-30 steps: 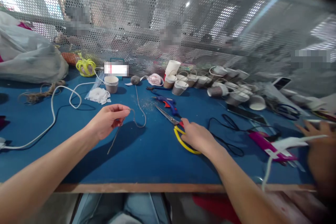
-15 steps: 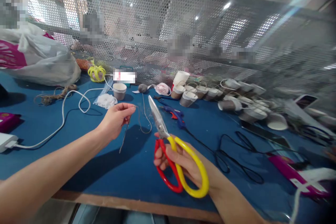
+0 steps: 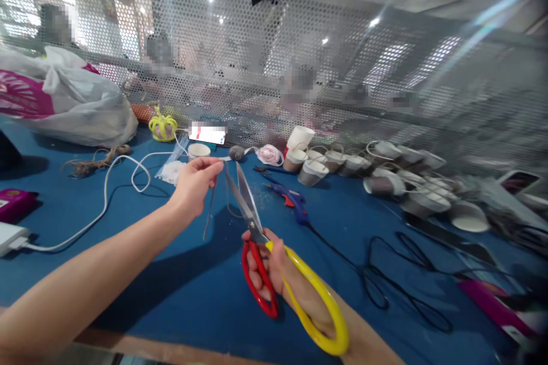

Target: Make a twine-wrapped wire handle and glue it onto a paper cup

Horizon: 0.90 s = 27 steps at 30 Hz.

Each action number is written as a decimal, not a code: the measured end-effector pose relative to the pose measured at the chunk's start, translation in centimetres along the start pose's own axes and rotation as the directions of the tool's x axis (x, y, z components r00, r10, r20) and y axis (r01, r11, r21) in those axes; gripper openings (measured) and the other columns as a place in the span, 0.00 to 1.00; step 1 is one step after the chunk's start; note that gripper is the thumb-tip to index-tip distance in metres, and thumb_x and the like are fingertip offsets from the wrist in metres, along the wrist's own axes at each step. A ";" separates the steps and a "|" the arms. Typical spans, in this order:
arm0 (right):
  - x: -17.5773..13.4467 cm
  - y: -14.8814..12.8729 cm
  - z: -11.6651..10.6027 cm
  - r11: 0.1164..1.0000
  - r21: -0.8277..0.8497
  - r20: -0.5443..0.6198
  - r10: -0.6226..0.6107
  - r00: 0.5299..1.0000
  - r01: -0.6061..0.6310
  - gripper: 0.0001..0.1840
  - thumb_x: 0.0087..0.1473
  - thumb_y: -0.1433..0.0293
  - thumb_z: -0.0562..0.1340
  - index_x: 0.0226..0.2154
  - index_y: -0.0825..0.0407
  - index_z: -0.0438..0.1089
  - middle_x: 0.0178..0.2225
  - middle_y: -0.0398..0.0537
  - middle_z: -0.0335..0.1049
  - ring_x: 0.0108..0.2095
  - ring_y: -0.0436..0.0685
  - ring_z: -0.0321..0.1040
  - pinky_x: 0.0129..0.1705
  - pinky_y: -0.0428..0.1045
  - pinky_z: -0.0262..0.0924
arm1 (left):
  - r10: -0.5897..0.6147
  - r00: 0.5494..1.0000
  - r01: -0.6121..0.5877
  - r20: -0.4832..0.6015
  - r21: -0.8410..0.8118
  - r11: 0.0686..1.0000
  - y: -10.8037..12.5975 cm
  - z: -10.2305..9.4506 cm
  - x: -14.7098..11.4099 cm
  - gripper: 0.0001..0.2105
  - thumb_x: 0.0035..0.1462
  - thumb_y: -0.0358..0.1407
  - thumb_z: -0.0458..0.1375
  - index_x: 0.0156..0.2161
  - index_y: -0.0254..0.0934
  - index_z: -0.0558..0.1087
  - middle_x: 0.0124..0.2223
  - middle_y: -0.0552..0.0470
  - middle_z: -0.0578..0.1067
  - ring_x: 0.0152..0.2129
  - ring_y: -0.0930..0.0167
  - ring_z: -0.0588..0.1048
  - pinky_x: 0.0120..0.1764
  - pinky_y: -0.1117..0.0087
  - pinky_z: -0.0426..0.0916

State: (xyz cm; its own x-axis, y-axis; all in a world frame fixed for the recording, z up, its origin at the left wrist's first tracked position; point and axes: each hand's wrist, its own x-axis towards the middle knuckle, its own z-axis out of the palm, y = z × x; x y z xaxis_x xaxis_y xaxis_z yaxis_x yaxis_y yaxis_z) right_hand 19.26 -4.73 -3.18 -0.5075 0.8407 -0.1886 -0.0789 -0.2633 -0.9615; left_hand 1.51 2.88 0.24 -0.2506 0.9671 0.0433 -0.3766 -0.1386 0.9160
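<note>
My left hand pinches a thin grey cord between thumb and fingers; one end dangles below the hand. A loop of the same cord hangs to the right, behind the blades, towards a small grey ball of cord. In my right hand is a pair of scissors with one red and one yellow handle. Its blades are spread slightly apart and point up and away, with their tips close to the right of my left fingertips. Whether the cord lies between the blades I cannot tell.
A blue glue gun lies right of the scissors, its black cable trailing right. Several small cups with handles stand at the back right. A white plastic bag, a lit phone and a white cable are further left.
The scissors have opened from closed blades, and my right hand has brought them left, closer to the cord. My left hand still pinches the cord. The whole view has shifted slightly.
</note>
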 end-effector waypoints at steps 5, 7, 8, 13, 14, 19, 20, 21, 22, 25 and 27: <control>0.6 0.0 0.7 1.000 -0.023 -0.056 0.000 0.998 -0.001 0.31 0.44 0.43 0.51 0.40 0.49 0.56 0.22 0.38 0.55 0.16 0.44 0.51 0.17 0.42 0.47 | -0.005 1.000 0.005 0.025 0.000 1.000 0.0 0.0 -1.6 0.07 0.39 0.31 0.60 0.25 0.31 0.67 0.21 0.58 0.65 0.15 0.82 0.60 0.20 0.76 0.54; 0.8 -0.3 1.1 0.994 -0.105 -0.070 -0.028 0.997 0.020 0.31 0.45 0.43 0.51 0.41 0.49 0.55 0.21 0.37 0.55 0.16 0.44 0.48 0.17 0.42 0.46 | -0.047 0.998 0.048 0.041 -0.007 0.999 0.0 0.0 -2.3 0.06 0.39 0.31 0.60 0.25 0.31 0.67 0.21 0.58 0.66 0.15 0.82 0.61 0.20 0.76 0.54; 0.8 -0.5 1.3 0.988 -0.151 -0.070 -0.037 0.997 0.026 0.31 0.45 0.43 0.51 0.42 0.49 0.55 0.21 0.37 0.54 0.16 0.44 0.47 0.17 0.42 0.45 | -0.073 0.996 0.073 0.048 -0.010 0.997 0.0 0.0 -2.7 0.06 0.40 0.31 0.60 0.25 0.31 0.67 0.21 0.58 0.66 0.15 0.82 0.61 0.20 0.76 0.54; 1.5 -0.4 1.8 0.944 -0.312 -0.120 -0.149 0.981 0.106 0.36 0.38 0.40 0.54 0.42 0.49 0.55 0.22 0.37 0.52 0.17 0.45 0.47 0.16 0.43 0.43 | -0.143 0.987 0.147 0.070 -0.050 0.988 -0.1 -0.1 -3.8 0.06 0.39 0.30 0.61 0.24 0.32 0.68 0.20 0.58 0.65 0.15 0.81 0.61 0.20 0.76 0.54; 1.7 -0.3 1.7 0.929 -0.347 -0.136 -0.185 0.973 0.128 0.37 0.37 0.40 0.54 0.41 0.50 0.55 0.22 0.38 0.52 0.18 0.45 0.47 0.17 0.43 0.43 | -0.147 0.986 0.151 0.075 -0.056 0.987 -0.1 -0.1 -3.9 0.06 0.39 0.30 0.61 0.24 0.32 0.68 0.20 0.58 0.66 0.15 0.81 0.61 0.20 0.76 0.54; 2.2 0.1 1.4 0.854 -0.495 -0.167 -0.272 0.948 0.158 0.37 0.37 0.39 0.53 0.40 0.50 0.58 0.22 0.39 0.52 0.19 0.46 0.48 0.20 0.45 0.45 | -0.149 0.986 0.153 0.078 -0.058 0.986 -0.4 -0.2 -4.1 0.07 0.39 0.31 0.62 0.24 0.32 0.68 0.22 0.57 0.67 0.16 0.81 0.62 0.21 0.76 0.56; 2.2 0.1 1.3 0.849 -0.505 -0.168 -0.274 0.947 0.156 0.36 0.38 0.40 0.53 0.40 0.51 0.58 0.22 0.38 0.52 0.19 0.46 0.47 0.20 0.45 0.45 | -0.151 0.985 0.155 0.078 -0.054 0.986 -0.4 -0.2 -4.1 0.07 0.39 0.31 0.62 0.24 0.32 0.68 0.22 0.57 0.67 0.16 0.81 0.63 0.21 0.76 0.56; 2.2 0.1 1.3 0.845 -0.513 -0.169 -0.275 0.946 0.154 0.36 0.38 0.40 0.53 0.40 0.51 0.57 0.22 0.38 0.51 0.19 0.46 0.47 0.20 0.45 0.45 | -0.153 0.985 0.157 0.079 -0.049 0.986 -0.4 -0.1 -4.1 0.07 0.39 0.31 0.61 0.24 0.32 0.68 0.22 0.57 0.68 0.16 0.81 0.63 0.21 0.76 0.56; 2.2 0.0 1.3 0.841 -0.520 -0.169 -0.276 0.946 0.152 0.36 0.38 0.40 0.53 0.40 0.51 0.57 0.21 0.37 0.50 0.19 0.46 0.46 0.21 0.45 0.45 | -0.156 0.984 0.160 0.081 -0.044 0.986 -0.4 -0.1 -4.1 0.07 0.39 0.31 0.61 0.24 0.32 0.68 0.22 0.57 0.68 0.16 0.81 0.63 0.21 0.76 0.56; 2.1 -0.1 1.3 0.819 -0.556 -0.183 -0.285 0.941 0.140 0.33 0.40 0.42 0.54 0.39 0.51 0.58 0.20 0.37 0.48 0.19 0.47 0.45 0.21 0.45 0.45 | -0.157 0.984 0.160 0.078 -0.035 0.986 -0.3 0.0 -4.1 0.06 0.40 0.31 0.61 0.25 0.32 0.67 0.22 0.58 0.67 0.16 0.81 0.62 0.21 0.76 0.56; 2.1 -0.1 1.2 0.804 -0.579 -0.197 -0.298 0.934 0.134 0.31 0.40 0.43 0.55 0.38 0.51 0.59 0.20 0.37 0.48 0.19 0.47 0.45 0.21 0.45 0.45 | -0.155 0.985 0.158 0.075 -0.031 0.987 -0.3 -0.1 -4.1 0.06 0.40 0.31 0.61 0.24 0.32 0.67 0.22 0.58 0.67 0.16 0.81 0.62 0.21 0.76 0.56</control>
State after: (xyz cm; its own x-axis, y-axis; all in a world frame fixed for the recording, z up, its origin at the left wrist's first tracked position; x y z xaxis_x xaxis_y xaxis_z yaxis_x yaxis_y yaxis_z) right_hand 17.19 -3.49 -3.26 -0.2813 0.9570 0.0705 0.3659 0.1748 -0.9141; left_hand 2.62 -1.07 -0.27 -0.1221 0.9901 -0.0695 -0.4390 0.0089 0.8984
